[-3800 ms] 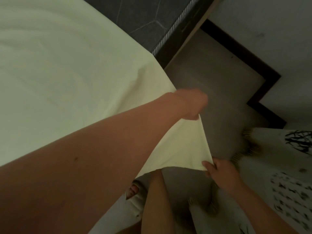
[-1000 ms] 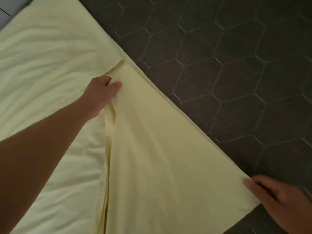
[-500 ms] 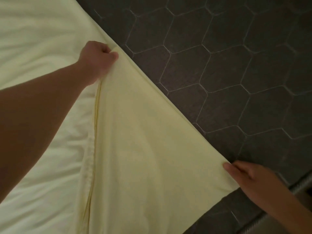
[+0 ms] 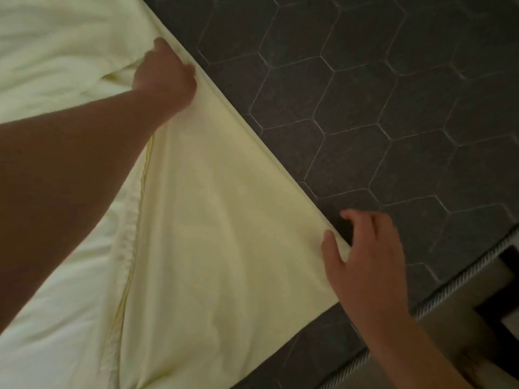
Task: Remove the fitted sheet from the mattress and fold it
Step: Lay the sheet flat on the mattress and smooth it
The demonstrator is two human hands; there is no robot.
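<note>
Dark grey mattress point(image 4: 379, 113) surface, quilted in a hexagon pattern, fills the upper right; a pale twisted piping edge runs along its lower right border. Fitted sheet point(image 4: 224, 234): pale yellow, matte, soft cloth, lying on the mattress and covering the left and centre of view. One layer is folded over another, forming a flat triangular panel with a straight diagonal edge against the bare mattress. A gathered, puckered hem with a thin yellow seam line runs down the left side of that panel. Cloth beyond it, upper left, is loosely rumpled.

My left hand point(image 4: 165, 77) is clenched on the sheet at the upper end of the diagonal edge, fingers curled around a bunch of cloth. My right hand point(image 4: 368, 248) sits at the lower corner of the panel: thumb on top of the cloth, fingers curled past the edge, over the mattress. Whether the fingers reach under the corner I cannot tell.
</note>
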